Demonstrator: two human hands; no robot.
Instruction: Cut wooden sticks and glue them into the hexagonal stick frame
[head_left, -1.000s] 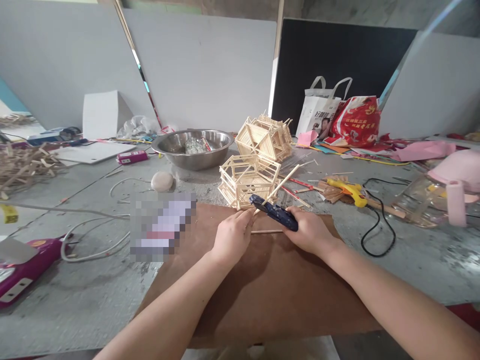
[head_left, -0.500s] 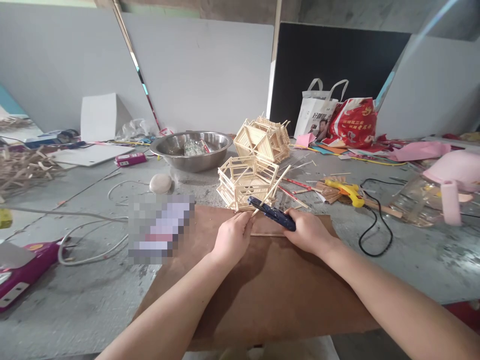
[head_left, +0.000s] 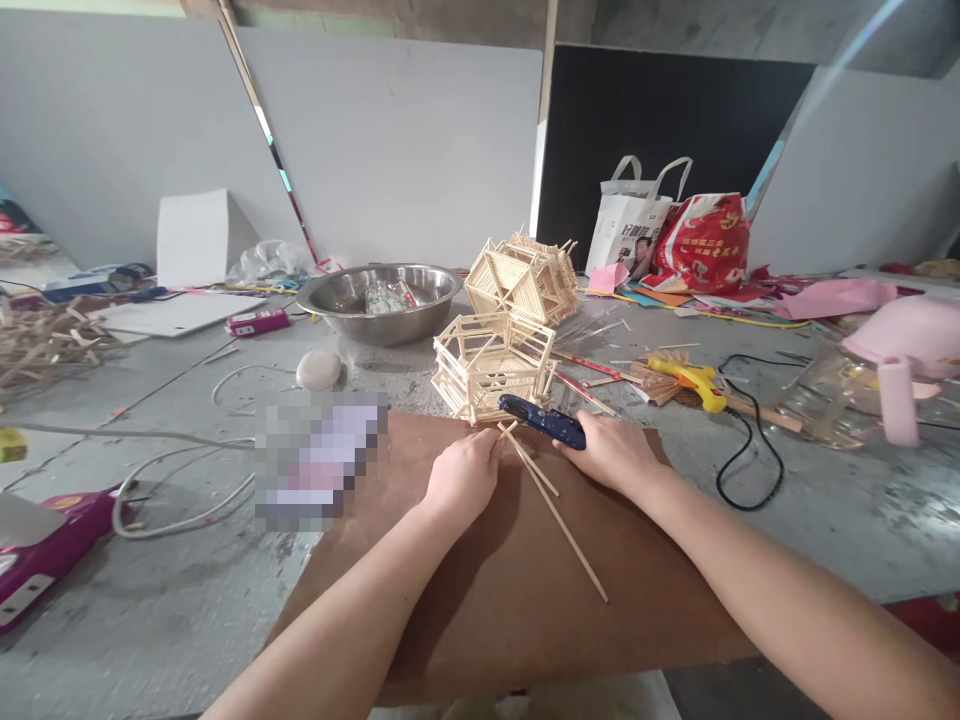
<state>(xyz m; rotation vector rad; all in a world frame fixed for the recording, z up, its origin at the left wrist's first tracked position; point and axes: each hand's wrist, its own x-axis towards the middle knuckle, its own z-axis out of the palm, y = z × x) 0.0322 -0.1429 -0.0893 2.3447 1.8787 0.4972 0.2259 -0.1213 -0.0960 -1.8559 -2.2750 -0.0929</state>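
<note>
My left hand [head_left: 463, 470] is closed in a pinch over the brown sheet, around the near end of a thin wooden stick; the fingertips are partly hidden. From beside its fingers a long wooden stick [head_left: 574, 540] slants toward me, with a shorter stick [head_left: 541, 474] crossing close by. In my right hand [head_left: 611, 450] are dark blue, speckled cutters [head_left: 544, 420], their tip just above the sticks. Directly beyond both hands stands an open, many-sided frame [head_left: 495, 365] built of wooden sticks.
Behind the frame sits a second stick structure [head_left: 521, 280], beside a steel bowl [head_left: 382, 325]. A yellow glue gun [head_left: 694, 382] with a black cord lies right, near a clear jug [head_left: 817, 410]. Left are a blurred-out flat item [head_left: 322, 460], white cables and a purple power strip [head_left: 56, 545].
The long stick that slanted up through the cutters now lies slanted toward me. My right hand and the cutters have shifted slightly up and left. My left hand stays nearly in place.
</note>
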